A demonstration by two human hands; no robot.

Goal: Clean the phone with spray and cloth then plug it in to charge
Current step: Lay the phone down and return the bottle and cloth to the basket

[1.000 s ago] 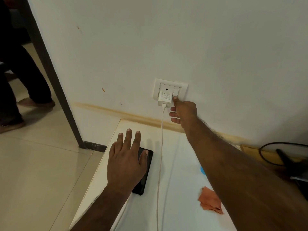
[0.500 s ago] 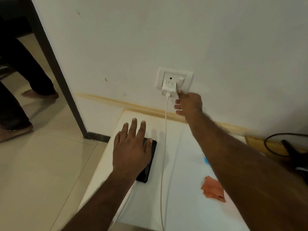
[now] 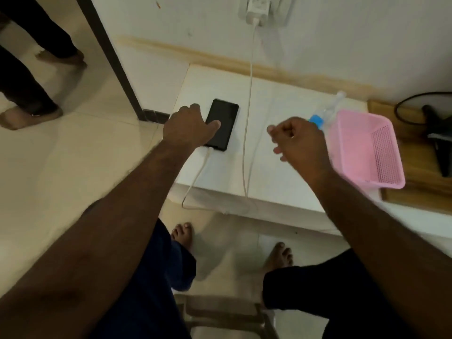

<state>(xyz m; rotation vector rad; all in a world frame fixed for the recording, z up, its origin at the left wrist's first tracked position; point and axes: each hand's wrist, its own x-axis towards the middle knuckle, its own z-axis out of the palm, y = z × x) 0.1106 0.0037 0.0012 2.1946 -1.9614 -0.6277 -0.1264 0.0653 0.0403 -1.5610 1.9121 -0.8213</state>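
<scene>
The black phone (image 3: 223, 123) lies flat, screen dark, on the white table (image 3: 281, 99). My left hand (image 3: 188, 126) grips its left edge, thumb on the glass. A white cable (image 3: 247, 133) runs from the charger (image 3: 256, 8) in the wall socket down across the table, loops past the front edge and enters the phone's near end. My right hand (image 3: 298, 140) hovers over the table right of the cable, loosely curled and empty. The spray bottle (image 3: 327, 113) with a blue part shows just behind it. No cloth is visible.
A pink mesh basket (image 3: 367, 148) stands right of my right hand, beside a wooden board (image 3: 415, 192) with a black corded device (image 3: 437, 143). Another person's legs (image 3: 29, 89) stand beyond the dark door frame (image 3: 110, 55). My bare feet and a stool (image 3: 220, 311) are below.
My right hand has come away from the wall socket and pulled back over the table. My left hand went from flat on the phone to curled at its edge. The view tilted down.
</scene>
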